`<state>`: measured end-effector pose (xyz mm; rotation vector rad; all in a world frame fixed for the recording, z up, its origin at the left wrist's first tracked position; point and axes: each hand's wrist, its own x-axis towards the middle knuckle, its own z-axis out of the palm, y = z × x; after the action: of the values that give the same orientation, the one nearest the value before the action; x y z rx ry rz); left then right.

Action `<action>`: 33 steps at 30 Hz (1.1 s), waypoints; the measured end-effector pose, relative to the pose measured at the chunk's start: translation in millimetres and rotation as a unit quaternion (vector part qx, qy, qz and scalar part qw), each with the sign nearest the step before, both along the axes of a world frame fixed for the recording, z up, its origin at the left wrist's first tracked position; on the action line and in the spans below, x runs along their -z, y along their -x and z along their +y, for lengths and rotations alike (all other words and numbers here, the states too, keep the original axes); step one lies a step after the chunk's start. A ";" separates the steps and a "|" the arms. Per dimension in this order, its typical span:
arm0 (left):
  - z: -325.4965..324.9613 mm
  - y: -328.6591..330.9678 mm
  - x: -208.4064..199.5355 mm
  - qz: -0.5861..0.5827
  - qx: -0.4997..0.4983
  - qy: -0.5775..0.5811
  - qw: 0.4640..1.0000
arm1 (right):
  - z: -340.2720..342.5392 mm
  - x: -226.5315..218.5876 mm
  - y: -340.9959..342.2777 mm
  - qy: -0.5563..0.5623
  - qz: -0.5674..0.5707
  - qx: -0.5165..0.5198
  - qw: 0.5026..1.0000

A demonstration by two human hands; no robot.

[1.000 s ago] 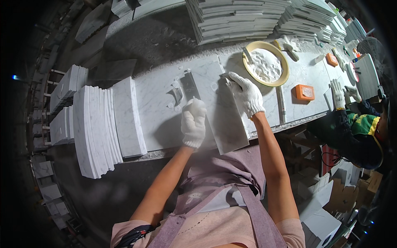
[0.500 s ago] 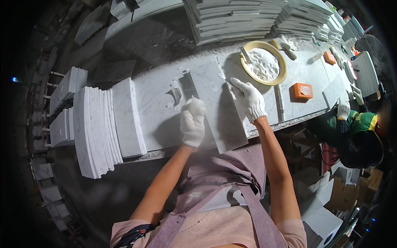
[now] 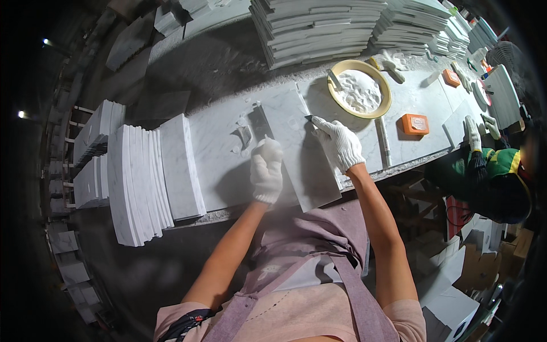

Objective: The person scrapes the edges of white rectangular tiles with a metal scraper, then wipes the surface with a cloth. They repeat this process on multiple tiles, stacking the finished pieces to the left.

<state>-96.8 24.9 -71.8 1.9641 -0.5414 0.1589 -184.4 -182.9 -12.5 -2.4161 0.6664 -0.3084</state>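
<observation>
I see grey-white rectangular marble slab (image 3: 307,165) on dusty bench (image 3: 219,215), near end apparently jutting past front edge. White-gloved right hand (image 3: 342,142), fingers drawn together, seems to grip small dark-tipped tool (image 3: 309,118) at slab's right long edge. White-gloved left hand (image 3: 266,171) curled by left long edge; can't tell whether it holds anything. Risks, I judge: pressure on overhang could tip slab; tool slipping could scratch it.

White-gloved L hand (image 3: 266,174) & R hand (image 3: 345,145), gray-white slab (image 3: 303,149), white counter (image 3: 216,157) w/ gray veins, yellow bowl (image 3: 388,94) of white powder (image 3: 358,91), orange box (image 3: 415,124), mauve apron (image 3: 307,228), pale-pink shirt (image 3: 313,308).
</observation>
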 end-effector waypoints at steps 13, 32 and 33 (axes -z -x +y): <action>-29.0 -88.2 -38.8 -0.194 0.053 -0.181 0.963 | 14.3 47.3 45.4 0.045 -0.183 0.144 0.972; -63.4 -135.4 -32.0 -0.414 0.147 -0.297 0.848 | 12.5 57.1 46.8 0.049 -0.175 0.159 0.970; -64.4 -135.9 -32.6 -0.406 0.151 -0.306 0.848 | 12.6 56.8 46.7 0.050 -0.169 0.161 0.971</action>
<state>39.1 -39.4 -39.2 2.3315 -1.6100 0.7100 -231.1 -170.3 -69.3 -2.2627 0.8995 -0.8835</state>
